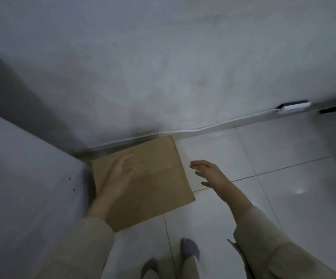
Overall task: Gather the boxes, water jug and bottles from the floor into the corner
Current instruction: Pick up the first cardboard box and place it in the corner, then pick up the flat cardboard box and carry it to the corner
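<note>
Floor (284, 168) tiles look glossy, so the cardboard box (155, 178), plain brown and flat-topped, tucked into the corner against the wall, could skid if shoved. Left hand (120, 174) rests flat on top, fingers straight; right hand (209, 174) hovers just beside, fingers spread, holding nothing.

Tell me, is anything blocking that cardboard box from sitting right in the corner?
Nothing visible does. The cardboard box already lies on the floor against the baseboard beside the white cabinet. The left hand rests on its top; the right hand hovers open beside it.
</note>
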